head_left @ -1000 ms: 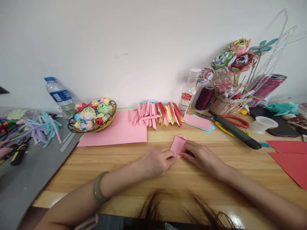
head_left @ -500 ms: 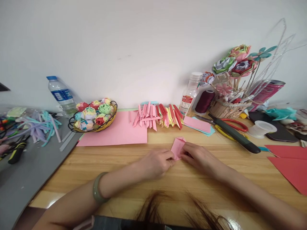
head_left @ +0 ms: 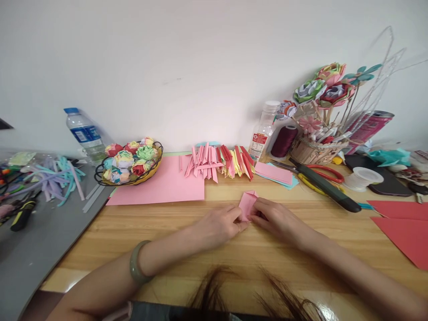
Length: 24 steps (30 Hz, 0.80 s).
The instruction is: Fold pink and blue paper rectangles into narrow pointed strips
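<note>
A small piece of pink paper (head_left: 248,203), with folds along its top edge, is held between my two hands just above or on the wooden table. My left hand (head_left: 223,225) grips its lower left side, fingers pressed together. On the right side of the paper, my right hand (head_left: 273,218) is closed with its thumb and fingertips at the edge. Behind the paper lies a row of folded paper strips (head_left: 219,161) in pink, red and yellow. Cut pink paper slips (head_left: 274,173) rest beside that row, on top of blue ones.
A basket of paper flowers (head_left: 129,180) stands on a large pink sheet (head_left: 187,191). Right of my hands lie a dark-handled tool (head_left: 329,188), a white spool (head_left: 363,179) and red paper (head_left: 401,234). A bottle (head_left: 262,133) and flower pot (head_left: 314,150) stand near the wall.
My left fingers have shifted slightly at the paper's lower edge. The whole view has moved a little; both hands keep hold of the pink paper.
</note>
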Available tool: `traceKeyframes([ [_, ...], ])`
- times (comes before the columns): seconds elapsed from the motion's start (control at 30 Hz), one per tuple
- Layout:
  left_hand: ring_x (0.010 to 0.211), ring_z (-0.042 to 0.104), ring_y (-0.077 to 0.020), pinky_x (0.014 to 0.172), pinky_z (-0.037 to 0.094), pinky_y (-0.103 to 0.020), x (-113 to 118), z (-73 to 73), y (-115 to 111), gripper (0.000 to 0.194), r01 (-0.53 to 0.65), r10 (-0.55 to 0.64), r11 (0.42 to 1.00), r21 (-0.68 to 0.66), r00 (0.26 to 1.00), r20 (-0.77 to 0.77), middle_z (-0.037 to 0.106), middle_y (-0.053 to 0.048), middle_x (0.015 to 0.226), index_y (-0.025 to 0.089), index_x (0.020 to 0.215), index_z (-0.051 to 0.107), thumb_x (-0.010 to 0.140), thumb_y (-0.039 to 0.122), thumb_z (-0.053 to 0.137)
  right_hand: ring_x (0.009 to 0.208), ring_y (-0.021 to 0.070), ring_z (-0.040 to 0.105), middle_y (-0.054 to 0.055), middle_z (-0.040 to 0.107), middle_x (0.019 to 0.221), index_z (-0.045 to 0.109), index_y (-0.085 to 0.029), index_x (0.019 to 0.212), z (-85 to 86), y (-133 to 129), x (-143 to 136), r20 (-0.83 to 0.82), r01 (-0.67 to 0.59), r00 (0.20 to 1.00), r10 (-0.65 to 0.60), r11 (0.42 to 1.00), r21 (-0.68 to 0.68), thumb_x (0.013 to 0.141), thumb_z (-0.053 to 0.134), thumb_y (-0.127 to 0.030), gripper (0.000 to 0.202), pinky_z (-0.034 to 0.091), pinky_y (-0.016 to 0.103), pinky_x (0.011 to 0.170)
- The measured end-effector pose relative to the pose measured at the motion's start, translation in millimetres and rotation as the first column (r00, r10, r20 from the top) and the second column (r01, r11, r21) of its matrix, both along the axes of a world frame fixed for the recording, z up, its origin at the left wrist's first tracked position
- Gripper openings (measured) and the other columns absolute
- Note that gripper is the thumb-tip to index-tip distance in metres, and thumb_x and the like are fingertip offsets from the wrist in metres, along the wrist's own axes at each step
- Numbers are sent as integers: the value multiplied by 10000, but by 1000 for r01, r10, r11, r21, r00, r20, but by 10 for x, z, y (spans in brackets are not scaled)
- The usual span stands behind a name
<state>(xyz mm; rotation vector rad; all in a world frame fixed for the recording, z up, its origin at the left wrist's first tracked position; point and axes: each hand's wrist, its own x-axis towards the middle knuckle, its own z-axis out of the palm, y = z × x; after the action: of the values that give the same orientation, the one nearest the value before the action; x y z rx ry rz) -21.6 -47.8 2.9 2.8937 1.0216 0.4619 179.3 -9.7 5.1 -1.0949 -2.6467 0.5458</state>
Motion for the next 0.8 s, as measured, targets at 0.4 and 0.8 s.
traceKeyframes([
  [0.4,854,525,-158,750,437,-281,-36,-41,60,240,-15,20,984,175,999,-26,584,-47,905,132,945,569,944,240,355,754,157,507,69,551,869,592,-186,938,99,-56,136,59,-205,979,196,953,223,902,345,-163,251,395,267,638],
  [0.8,972,505,-154,854,444,-289,-88,-34,59,213,21,-14,979,200,999,-36,580,-63,1040,126,1030,569,926,213,404,688,154,507,64,566,755,662,-179,830,156,-196,31,0,-192,980,198,950,247,898,367,-222,307,393,281,614],
])
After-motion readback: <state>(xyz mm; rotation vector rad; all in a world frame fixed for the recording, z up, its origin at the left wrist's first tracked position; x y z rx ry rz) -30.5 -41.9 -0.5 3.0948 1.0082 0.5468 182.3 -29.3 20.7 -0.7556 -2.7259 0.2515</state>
